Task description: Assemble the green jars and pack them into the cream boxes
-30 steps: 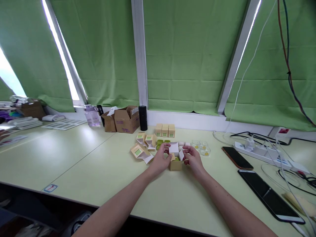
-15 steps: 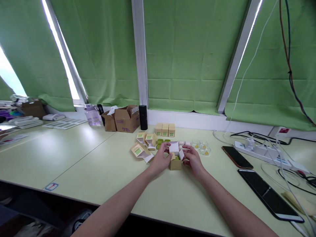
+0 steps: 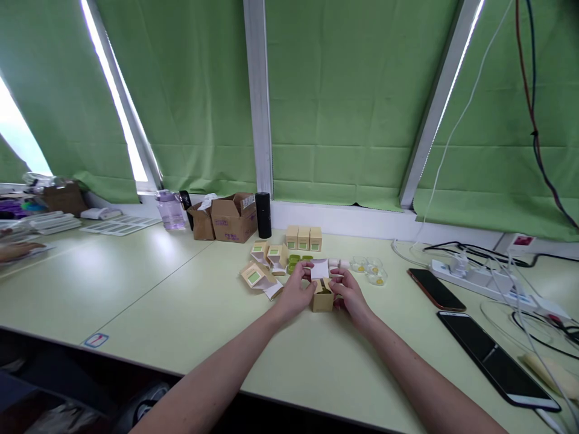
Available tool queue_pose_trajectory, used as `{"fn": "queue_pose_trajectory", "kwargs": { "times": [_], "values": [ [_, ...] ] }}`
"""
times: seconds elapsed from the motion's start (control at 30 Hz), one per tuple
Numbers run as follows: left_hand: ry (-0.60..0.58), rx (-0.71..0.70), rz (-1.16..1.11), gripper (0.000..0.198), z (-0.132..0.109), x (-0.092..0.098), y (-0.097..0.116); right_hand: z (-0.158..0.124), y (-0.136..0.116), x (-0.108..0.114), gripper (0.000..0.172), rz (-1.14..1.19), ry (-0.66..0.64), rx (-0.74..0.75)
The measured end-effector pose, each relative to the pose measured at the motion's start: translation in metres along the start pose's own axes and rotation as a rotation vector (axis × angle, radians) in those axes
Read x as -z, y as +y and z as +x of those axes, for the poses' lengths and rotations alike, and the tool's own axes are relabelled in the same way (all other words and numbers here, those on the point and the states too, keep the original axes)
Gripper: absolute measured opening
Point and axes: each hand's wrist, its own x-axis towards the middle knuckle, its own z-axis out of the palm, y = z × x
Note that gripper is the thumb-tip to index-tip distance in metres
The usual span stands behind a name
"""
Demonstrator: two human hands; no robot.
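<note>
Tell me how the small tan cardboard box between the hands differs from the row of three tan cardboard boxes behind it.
The small tan cardboard box is open, its white flap raised; the row of three tan cardboard boxes looks closed.
Left hand and right hand touch the box; neither touches the row.
The box's near face looks plain; the row's near faces show green squares.
Both: tan, boxy cardboard.
</note>
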Motion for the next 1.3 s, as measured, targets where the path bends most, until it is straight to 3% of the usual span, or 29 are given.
{"fn": "queue_pose_trajectory", "kwargs": {
  "times": [0.87,1.07,1.3],
  "values": [
    [0.018,-0.010,-0.002,0.039,-0.0015,-0.0013,-0.0003,0.0038,0.0040,0.0004,0.045,-0.094,-0.015,0.063],
    [0.001,-0.078,0.019,0.022,-0.0011,-0.0015,-0.0030,0.0027,0.0024,-0.0009,0.047,-0.092,-0.011,0.064],
    [0.004,-0.107,0.038,0.019,-0.0018,-0.0007,0.0007,0.0011,0.0013,-0.0009,0.046,-0.093,-0.018,0.086]
  ]
}}
